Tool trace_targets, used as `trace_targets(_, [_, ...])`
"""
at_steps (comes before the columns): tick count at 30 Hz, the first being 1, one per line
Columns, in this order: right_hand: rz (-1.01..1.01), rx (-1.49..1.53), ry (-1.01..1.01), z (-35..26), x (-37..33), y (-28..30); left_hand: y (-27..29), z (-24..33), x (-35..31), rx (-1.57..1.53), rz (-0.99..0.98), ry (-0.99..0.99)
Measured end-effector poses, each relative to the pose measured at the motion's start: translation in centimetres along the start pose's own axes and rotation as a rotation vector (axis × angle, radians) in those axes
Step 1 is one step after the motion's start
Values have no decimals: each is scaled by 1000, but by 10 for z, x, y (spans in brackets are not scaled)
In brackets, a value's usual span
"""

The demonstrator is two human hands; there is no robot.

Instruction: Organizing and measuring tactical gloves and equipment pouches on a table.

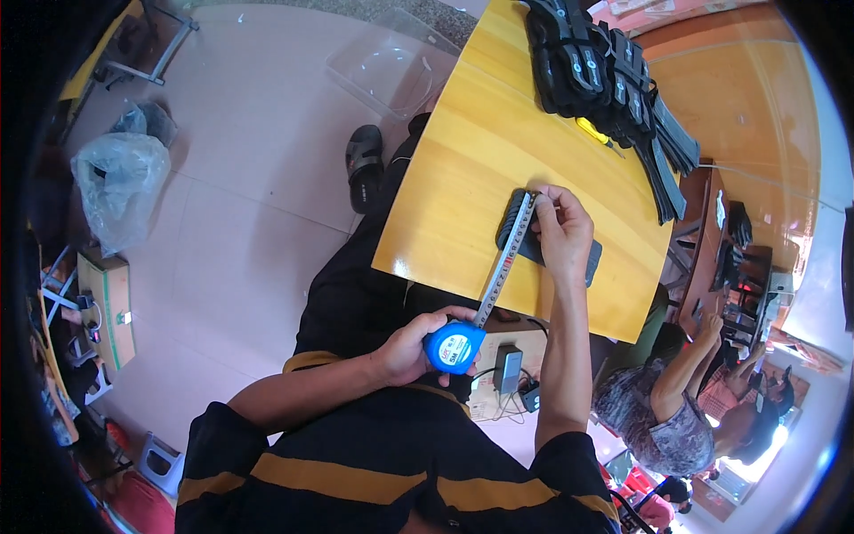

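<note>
My left hand [405,353] is closed around a blue tape measure [454,345] just off the near edge of the yellow wooden table [463,169]. From its case the metal blade [501,273] runs out, slanting away over the tabletop. My right hand [564,236] pinches the far end of that blade between thumb and fingers. Beneath the blade tip and my right hand lies a black ribbed, strap-like piece [511,219], flat on the table. My hand covers its middle.
Black bundled straps [583,71] hang over the table's far right edge, a yellow-handled tool [593,132] beside them. A clear plastic bin [391,76], a sandal [364,169] and a plastic bag [124,182] are leftward. A black power adapter [508,368] sits below the table edge. Another person [663,405] is at right.
</note>
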State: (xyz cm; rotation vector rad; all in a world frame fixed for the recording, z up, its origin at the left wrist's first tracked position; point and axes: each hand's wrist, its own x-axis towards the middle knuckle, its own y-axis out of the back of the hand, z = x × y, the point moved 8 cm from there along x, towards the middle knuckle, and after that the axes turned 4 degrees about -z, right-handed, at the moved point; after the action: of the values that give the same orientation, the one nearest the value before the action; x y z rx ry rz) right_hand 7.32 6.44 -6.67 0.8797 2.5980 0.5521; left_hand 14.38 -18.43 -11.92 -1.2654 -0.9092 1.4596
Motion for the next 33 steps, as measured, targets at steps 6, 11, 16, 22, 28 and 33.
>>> trace_targets(6, [6, -40, 33, 3, -1, 0, 0, -2, 1, -43, -40, 5])
trace_targets(11, [-1, -61, 70, 1, 1, -3, 3, -6, 3, -49, -45, 1])
trace_targets(16, [5, -118, 74, -1, 1, -1, 5, -5, 4, -12, -3, 17])
trace_targets(22, [-3, -68, 57, 1, 0, -2, 7, -8, 6, -28, -27, 2])
trace_targets(28, [-11, -79, 62, 0, -1, -2, 6, -7, 6, -24, -50, -4])
trace_targets(33, [-4, -81, 80, 2, 1, -1, 7, -6, 6, -11, -25, -4])
